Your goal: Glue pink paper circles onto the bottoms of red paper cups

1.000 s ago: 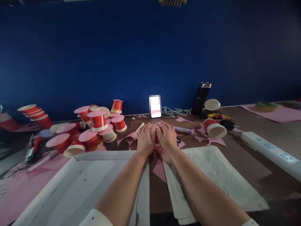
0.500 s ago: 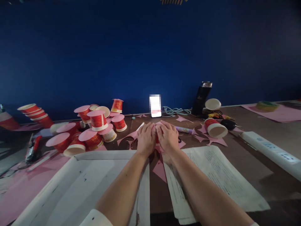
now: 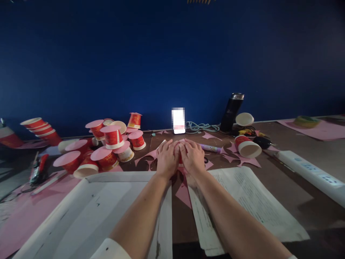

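Note:
Both hands are side by side at the middle of the table, wrapped round a red paper cup [image 3: 180, 160] with pink paper on its top. My left hand [image 3: 167, 158] covers the cup's left side, fingers together. From the right, my right hand [image 3: 192, 154] closes on it, its thumb near the left one. Most of the cup is hidden by the hands. Pink paper scraps [image 3: 184, 194] lie just below it. To the left stands a group of red cups [image 3: 113, 137], several with pink paper discs on them.
A lit phone [image 3: 178, 120] stands behind the hands. Farther right are a black bottle [image 3: 231, 112], a tipped cup [image 3: 248, 148] and a white power strip [image 3: 309, 172]. White board [image 3: 94, 212] and printed sheets [image 3: 250, 201] lie in front.

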Tool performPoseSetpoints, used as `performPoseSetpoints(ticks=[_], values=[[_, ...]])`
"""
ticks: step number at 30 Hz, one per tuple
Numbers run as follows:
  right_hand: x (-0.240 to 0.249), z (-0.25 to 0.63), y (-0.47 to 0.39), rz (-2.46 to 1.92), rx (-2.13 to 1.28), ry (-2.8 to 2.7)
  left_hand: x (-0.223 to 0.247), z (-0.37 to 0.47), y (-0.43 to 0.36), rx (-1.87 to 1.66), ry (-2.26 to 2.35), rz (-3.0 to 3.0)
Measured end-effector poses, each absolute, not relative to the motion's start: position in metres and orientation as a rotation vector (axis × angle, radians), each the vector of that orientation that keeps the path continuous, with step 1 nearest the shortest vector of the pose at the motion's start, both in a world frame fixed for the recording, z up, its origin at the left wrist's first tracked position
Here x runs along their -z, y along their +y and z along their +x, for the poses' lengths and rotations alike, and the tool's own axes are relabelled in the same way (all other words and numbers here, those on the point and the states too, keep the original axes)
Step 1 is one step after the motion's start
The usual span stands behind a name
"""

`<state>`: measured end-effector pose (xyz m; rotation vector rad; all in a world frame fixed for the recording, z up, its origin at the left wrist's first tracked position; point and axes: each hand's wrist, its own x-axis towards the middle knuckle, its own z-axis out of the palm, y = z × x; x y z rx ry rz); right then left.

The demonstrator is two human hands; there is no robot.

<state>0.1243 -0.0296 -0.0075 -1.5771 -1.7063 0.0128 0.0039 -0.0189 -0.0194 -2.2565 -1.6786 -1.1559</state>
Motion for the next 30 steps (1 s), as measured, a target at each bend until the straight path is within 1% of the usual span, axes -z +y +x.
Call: performPoseSetpoints(ticks=[11,21,30], values=[[0.0071,0.1253,-0.0328,-1.644,-0.031,-1.715,0.0196,0.0044,-0.0206,1.171,-1.678,-2.268],[0.0059,0.1252,-0.0340,-1.663,0.027,-1.749,0.0222,0.0052,-0.0188,1.207,-1.671,-2.264],[0.0093,0.1256,-0.0337,-1.641,-0.015,-1.730,0.0224,0.0035,-0.0192,1.181,-1.640,-2.278]])
